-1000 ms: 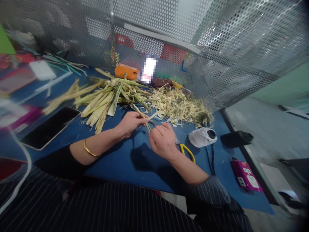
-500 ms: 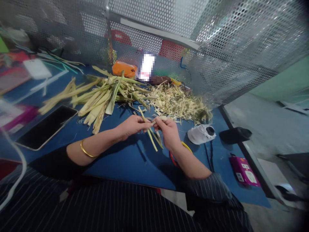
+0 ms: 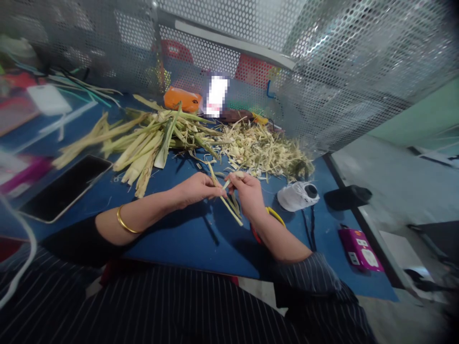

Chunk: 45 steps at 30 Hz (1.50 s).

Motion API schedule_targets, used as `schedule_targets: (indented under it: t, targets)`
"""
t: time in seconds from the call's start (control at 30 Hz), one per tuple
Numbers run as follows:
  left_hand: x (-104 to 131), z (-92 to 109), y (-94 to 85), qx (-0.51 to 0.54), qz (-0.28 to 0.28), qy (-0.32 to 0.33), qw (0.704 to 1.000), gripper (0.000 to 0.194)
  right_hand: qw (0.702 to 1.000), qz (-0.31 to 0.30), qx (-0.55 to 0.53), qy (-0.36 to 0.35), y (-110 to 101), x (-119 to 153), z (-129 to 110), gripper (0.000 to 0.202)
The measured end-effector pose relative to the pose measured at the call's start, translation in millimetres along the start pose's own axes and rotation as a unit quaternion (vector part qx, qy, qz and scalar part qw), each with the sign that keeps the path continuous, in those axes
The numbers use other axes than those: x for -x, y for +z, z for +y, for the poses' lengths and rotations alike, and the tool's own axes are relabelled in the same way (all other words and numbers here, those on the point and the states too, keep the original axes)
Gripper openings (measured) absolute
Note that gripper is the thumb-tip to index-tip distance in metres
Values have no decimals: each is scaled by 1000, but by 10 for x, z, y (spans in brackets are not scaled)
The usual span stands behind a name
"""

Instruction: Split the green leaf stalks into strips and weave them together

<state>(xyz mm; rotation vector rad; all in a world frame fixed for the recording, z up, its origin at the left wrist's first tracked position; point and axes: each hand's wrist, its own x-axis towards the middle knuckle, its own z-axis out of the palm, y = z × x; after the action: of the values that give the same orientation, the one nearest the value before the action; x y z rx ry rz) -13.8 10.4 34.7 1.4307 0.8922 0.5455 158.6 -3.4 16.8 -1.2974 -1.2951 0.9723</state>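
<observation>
Blue table: flat-topped, (image 3: 201,248) backed by a silver perforated metal screen (image 3: 322,91).
Since a second ago: the right hand (image 3: 247,191) was a fist, low along the strip; now its thumb and fingertips are up beside the left hand (image 3: 199,188).
Since half a second ago: the pinch looks much the same, but the strip's lower end sits nearer the right wrist.
Long, narrow yellow-green husk strip: (image 3: 232,211) gripped partway along by the left thumb and fingers, its top poking out above them, its tail slanting down between the hands.
Short pale husk piece: (image 3: 227,183) pinched between the right thumb and finger, just beside the left fingertips.
Yellow-and-red-handled scissors: (image 3: 276,214) partly hidden by the right wrist; I can't tell whether held or lying.
Heaps beyond: long pale-green dry husks (image 3: 143,148) behind the left hand, straw-coloured shreds (image 3: 265,148) behind the right.
White thread cone: (image 3: 296,197) to the right of the right hand, near a black cone (image 3: 347,197).
</observation>
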Motion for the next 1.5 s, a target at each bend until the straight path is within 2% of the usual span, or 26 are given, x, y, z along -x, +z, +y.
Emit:
schedule_targets:
  t: [0.07, 0.1, 0.13, 0.2, 0.27, 0.33, 0.4, 0.5, 0.6, 0.7, 0.8, 0.83, 0.93, 1.0, 1.1, 1.17, 1.27, 1.4, 1.43, 1.47, 1.5]
  targets:
    - [14, 18, 28, -16, 1, -10, 1000, 21, 988, 46, 111, -98, -49, -2, -48, 21]
    - [19, 20, 46, -26, -1, -14, 1000, 23, 971, 62, 172, -154, -67, 2, -73, 24]
    - [23, 16, 65, -39, -3, -14, 999, 24, 951, 58, 226, -201, -77, 10, -97, 25]
    - [26, -3, 100, -65, -2, -10, 998, 26, 925, -9, 292, -243, -70, 33, -132, 15]
    - [26, -26, 122, -88, 0, -7, 996, 28, 930, -84, 282, -221, -35, 60, -146, 14]
    - [28, -41, 128, -103, 3, -13, 995, 32, 955, -102, 223, -169, 4, 83, -142, 19]
    - [34, -42, 121, -106, 0, -15, 994, 35, 976, -66, 164, -125, 33, 101, -123, 21]
    - [50, -27, 111, -100, -21, -4, 995, 37, 989, -7, 121, -89, 61, 122, -79, 22]
    - [61, -14, 117, -89, -48, -11, 995, 38, 992, -1, 107, -68, 68, 114, -43, 23]
    - [55, -7, 121, -24, -22, -12, 999, 33, 986, 6, 135, -101, 12, 57, -62, 20]
    - [29, 8, 97, 67, 25, -19, 997, 36, 960, 71, 184, -201, -105, -10, -134, 18]
    - [18, 13, 81, 91, 36, -26, 995, 40, 957, 87, 180, -211, -144, -22, -162, 22]
    - [-13, 24, 25, 144, 59, -33, 987, 46, 974, 74, 136, -162, -224, -20, -236, 35]
    - [-23, 31, -4, 154, 74, -26, 985, 44, 975, 46, 170, -133, -237, 3, -264, 38]
    - [-18, 45, -16, 144, 111, -17, 983, 32, 938, 15, 314, -147, -207, 38, -258, 30]
    - [-11, 51, -5, 132, 130, -12, 983, 29, 901, -42, 386, -193, -169, 57, -228, 25]
    - [-12, 35, 26, 115, 148, -3, 982, 26, 846, -113, 437, -284, -106, 88, -185, 25]
    - [-46, -38, 54, 126, 170, -12, 977, 23, 767, -116, 491, -397, -44, 139, -182, 28]
    - [-56, -53, 50, 141, 168, -20, 976, 22, 756, -117, 498, -409, -38, 147, -184, 28]
    - [-66, -61, 41, 158, 162, -29, 974, 21, 760, -114, 495, -405, -37, 148, -185, 29]
    - [-74, -61, 28, 177, 156, -37, 971, 20, 780, -107, 480, -387, -40, 143, -183, 28]
